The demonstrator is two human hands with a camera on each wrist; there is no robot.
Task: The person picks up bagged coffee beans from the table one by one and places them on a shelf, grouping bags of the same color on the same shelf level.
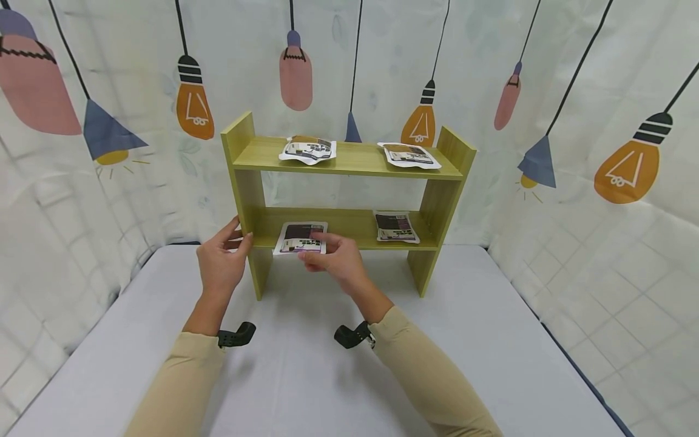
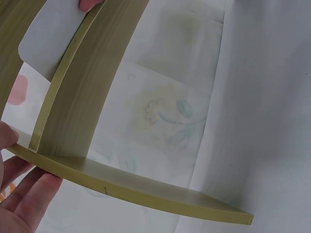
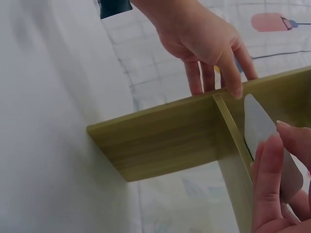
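Note:
A small greenish wooden shelf (image 1: 349, 221) with two boards stands on the white-covered table. My left hand (image 1: 222, 260) grips its left side panel at the lower board, thumb on the near edge and fingers on the outer side, as the left wrist view also shows. With thumb and fingers, my right hand (image 1: 340, 262) pinches the right edge of a flat white pouch (image 1: 295, 233) with a dark and purple printed front. This pouch is at the lower board's left part, tilted up toward me. Its plain pale back (image 3: 257, 124) faces the right wrist camera.
On the lower board's right lies a similar dark-printed pouch (image 1: 395, 227). The upper board carries two white-and-brown pouches, one on the left (image 1: 308, 150) and another on the right (image 1: 408, 156). A lamp-patterned curtain (image 1: 371, 60) hangs behind the table (image 1: 295, 376).

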